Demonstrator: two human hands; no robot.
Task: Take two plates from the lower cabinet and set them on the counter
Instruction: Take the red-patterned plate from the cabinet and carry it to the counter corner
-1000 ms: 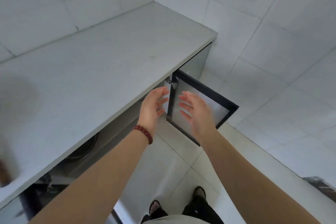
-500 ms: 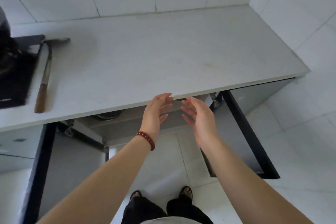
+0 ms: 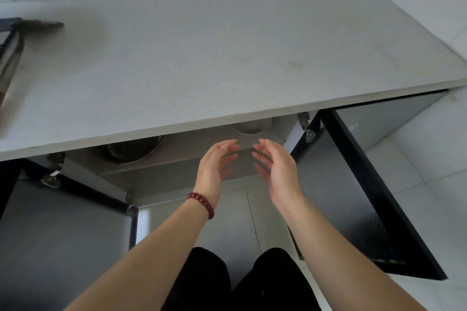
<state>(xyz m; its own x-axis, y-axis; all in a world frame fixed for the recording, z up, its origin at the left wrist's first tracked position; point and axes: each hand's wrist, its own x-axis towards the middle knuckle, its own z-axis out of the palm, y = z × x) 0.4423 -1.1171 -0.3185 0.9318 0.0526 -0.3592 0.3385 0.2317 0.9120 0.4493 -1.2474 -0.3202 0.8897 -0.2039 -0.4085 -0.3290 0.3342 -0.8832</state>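
Note:
My left hand [image 3: 214, 161] and my right hand [image 3: 276, 164] are held palms facing each other, fingers apart, both empty, just below the front edge of the grey counter [image 3: 202, 58]. They hover in front of the open lower cabinet [image 3: 177, 171]. On its shelf, mostly hidden by the counter edge, stand a dark metal pot or bowl [image 3: 134, 150] and a pale dish [image 3: 252, 127]. No plate is clearly visible.
Both cabinet doors stand open: the right door [image 3: 366, 197] with a black frame, the left door [image 3: 63, 222] grey. A cleaver [image 3: 12, 58] lies at the counter's left edge. White tiled walls surround the counter. My legs in dark trousers [image 3: 240, 280] are below.
The view has swung from the right door to face the cabinet squarely and has come closer. Both hands stay open, now lower against the cabinet opening.

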